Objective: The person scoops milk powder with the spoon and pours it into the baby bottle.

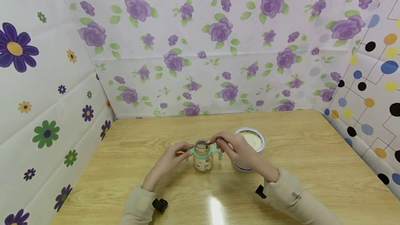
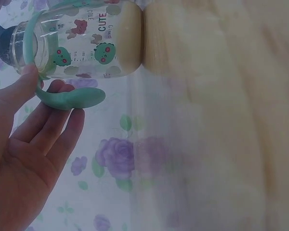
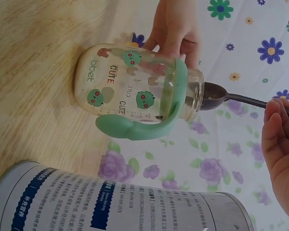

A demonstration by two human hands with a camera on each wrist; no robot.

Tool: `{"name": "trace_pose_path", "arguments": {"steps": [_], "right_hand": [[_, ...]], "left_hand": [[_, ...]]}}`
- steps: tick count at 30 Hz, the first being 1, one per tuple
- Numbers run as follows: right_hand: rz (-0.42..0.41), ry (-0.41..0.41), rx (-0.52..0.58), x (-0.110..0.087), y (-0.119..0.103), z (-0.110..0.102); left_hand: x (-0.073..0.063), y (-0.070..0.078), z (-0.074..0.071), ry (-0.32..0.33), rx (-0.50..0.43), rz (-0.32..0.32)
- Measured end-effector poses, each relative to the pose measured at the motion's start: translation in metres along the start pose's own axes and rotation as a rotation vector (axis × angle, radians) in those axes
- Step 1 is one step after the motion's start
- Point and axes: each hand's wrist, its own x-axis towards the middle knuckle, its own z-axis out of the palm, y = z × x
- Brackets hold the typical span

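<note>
Right now your left hand (image 1: pixel 172 157) pinches a green handle (image 2: pixel 70 99) of the bottle (image 1: pixel 203 164), which stands upright just left of the tin (image 3: pixel 144 204); your right hand (image 1: pixel 236 151) grips a dark spoon (image 3: pixel 214 97), its bowl at the bottle's mouth. Expect that clear bottle to be light, stiff and perhaps slippery, so favour its handle. You can read "CUTE" and "bbet" on it; the tin's small print is mostly illegible.
</note>
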Motion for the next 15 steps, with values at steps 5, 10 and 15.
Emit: {"name": "trace_pose_path", "arguments": {"steps": [5,10,15], "right_hand": [[0.028,0.054,0.044,-0.0017,0.003,0.0011],[0.066,0.137,0.106,-0.0019,0.0061,0.0014],[0.166,0.22,0.214,-0.0024,0.0077,0.0007]], "left_hand": [[-0.0009,0.0011,0.0005,0.001,-0.011,-0.016],[-0.001,0.0013,0.0005,0.006,-0.008,-0.017],[-0.0008,0.0009,0.0007,0.003,-0.007,-0.029]]}}
